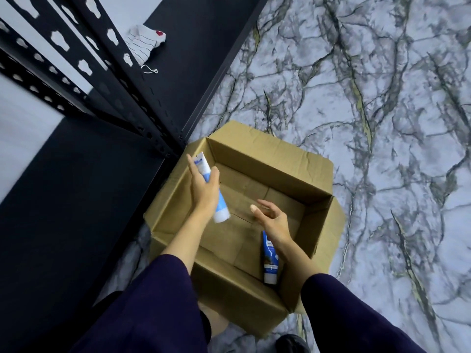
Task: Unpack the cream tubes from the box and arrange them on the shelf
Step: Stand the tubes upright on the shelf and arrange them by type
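Beside the black shelf (76, 200), over the open box (270, 159), my left hand (204, 192) is closed round a tube (219, 207), its white cap end pointing down towards me. My right hand (274, 222) hangs loose and empty inside the box, just above a second tube (270, 258) lying on the bottom.

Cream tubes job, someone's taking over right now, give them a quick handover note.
Left hand: gripping one blue-and-white cream tube above the cardboard box.
Right hand: open and empty, over the box.
One more tube lies inside, at the near wall; the rest of the box floor looks bare.
Black shelf stands left of the box; no tubes visible on it.
Left: shelve the held tube, then the last one.
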A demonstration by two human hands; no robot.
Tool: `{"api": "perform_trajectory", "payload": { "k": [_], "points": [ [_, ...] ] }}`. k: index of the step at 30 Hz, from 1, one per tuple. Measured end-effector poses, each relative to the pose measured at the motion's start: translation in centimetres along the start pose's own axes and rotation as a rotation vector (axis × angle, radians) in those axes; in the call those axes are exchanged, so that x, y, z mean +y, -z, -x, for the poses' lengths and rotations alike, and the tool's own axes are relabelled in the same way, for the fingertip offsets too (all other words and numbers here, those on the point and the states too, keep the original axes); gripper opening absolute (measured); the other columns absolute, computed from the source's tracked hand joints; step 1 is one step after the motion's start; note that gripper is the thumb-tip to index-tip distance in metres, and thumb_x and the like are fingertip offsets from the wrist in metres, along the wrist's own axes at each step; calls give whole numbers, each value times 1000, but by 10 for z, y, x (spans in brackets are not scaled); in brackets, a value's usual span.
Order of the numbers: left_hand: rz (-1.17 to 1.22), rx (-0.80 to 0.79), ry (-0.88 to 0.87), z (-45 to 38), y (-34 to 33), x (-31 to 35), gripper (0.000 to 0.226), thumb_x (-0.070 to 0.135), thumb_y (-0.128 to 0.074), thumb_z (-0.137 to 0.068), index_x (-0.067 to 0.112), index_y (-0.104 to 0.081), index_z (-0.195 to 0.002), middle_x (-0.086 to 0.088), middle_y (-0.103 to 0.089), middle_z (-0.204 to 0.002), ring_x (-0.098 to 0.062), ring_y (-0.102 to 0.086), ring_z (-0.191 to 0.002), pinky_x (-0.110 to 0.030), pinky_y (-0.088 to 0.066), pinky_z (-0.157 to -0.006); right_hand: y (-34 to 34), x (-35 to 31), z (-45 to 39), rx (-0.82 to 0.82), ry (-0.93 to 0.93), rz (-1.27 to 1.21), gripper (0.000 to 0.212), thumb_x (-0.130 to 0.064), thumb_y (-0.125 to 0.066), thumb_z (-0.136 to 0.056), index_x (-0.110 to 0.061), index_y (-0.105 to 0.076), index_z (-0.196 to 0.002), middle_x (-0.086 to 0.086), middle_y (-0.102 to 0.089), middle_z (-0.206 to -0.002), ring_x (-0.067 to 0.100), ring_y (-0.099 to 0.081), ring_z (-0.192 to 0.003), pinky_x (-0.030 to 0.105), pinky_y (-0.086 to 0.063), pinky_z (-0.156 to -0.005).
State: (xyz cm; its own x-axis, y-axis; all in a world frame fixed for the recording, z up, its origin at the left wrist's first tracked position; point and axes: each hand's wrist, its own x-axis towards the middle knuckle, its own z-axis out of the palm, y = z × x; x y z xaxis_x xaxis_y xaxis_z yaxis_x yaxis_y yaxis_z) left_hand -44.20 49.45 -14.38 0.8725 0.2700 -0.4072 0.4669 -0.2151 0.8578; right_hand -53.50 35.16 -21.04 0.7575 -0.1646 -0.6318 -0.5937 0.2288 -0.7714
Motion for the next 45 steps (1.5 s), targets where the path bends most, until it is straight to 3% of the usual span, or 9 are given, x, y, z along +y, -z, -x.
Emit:
{"api": "perform_trajectory", "payload": {
  "k": [5,10,13,16,21,25,32,39,45],
  "points": [
    [-332,69,-87,-20,43,12,65,35,-52,-95,34,-19,-151,6,-56,-101,-13,-57,-78,-28,-47,-69,12,37,8,207,-100,563,55,-20,-64,-90,-30,-43,-139,8,-23,-155,29,-20,-144,49,-27,-115],
    [-332,39,-77,-24,57,2,62,38,-61,-90,37,-33,-146,6,-58,-103,-20,-66,-86,-35,-57,-78,6,61,15,149,-315,727,78,-7,-58,-90,-37,-17,-150,11,-11,-153,33,-37,-130,44,-43,-101],
    [-301,29,-109,-22,54,0,61,38,-65,-87,36,-40,-143,10,-58,-104,-14,-65,-91,-32,-56,-82,6,70,15,108,-303,858,88,8,-56,-85,-39,-17,-149,14,-8,-149,35,-35,-128,47,-41,-105],
    [-311,5,-132,-19,54,-2,57,39,-68,-85,35,-46,-138,12,-57,-107,-8,-62,-92,-29,-55,-83,5,65,15,106,-244,750,81,-1,-58,-88,-35,-17,-150,14,-21,-145,31,-41,-124,45,-43,-104],
    [-331,-43,-172,-9,55,4,44,45,-68,-82,41,-50,-122,8,-62,-107,-17,-61,-97,-38,-56,-81,-12,15,22,46,25,587,73,-17,-57,-93,-37,-17,-150,12,-33,-140,21,-49,-115,33,-48,-96],
    [-294,-42,-239,13,57,37,43,46,-69,-81,40,-50,-120,4,-63,-105,-17,-62,-95,-35,-56,-79,-33,-46,37,36,260,549,70,-21,-59,-90,-39,-24,-148,6,-44,-122,5,-47,-89,10,-39,-73],
    [-184,49,-485,81,103,143,42,43,-68,-84,36,-53,-123,7,-64,-98,2,-59,-79,-5,-43,-66,-76,-167,107,-17,682,421,58,-23,-56,-87,-28,-39,-142,4,-56,-109,20,-54,-94,34,-45,-86],
    [-27,266,-737,177,206,247,40,31,-71,-85,28,-55,-122,15,-62,-102,18,-57,-82,-1,-41,-67,-140,-277,222,-112,1024,316,57,-17,-58,-89,-24,-39,-143,-1,-51,-112,-2,-49,-95,-3,-30,-78],
    [56,514,-958,254,307,316,40,27,-74,-82,28,-55,-118,18,-62,-103,17,-57,-85,-1,-41,-70,-211,-344,318,-294,1278,186,57,-14,-58,-90,-28,-39,-142,-5,-47,-117,6,-53,-102,24,-44,-95]
  ]
}}
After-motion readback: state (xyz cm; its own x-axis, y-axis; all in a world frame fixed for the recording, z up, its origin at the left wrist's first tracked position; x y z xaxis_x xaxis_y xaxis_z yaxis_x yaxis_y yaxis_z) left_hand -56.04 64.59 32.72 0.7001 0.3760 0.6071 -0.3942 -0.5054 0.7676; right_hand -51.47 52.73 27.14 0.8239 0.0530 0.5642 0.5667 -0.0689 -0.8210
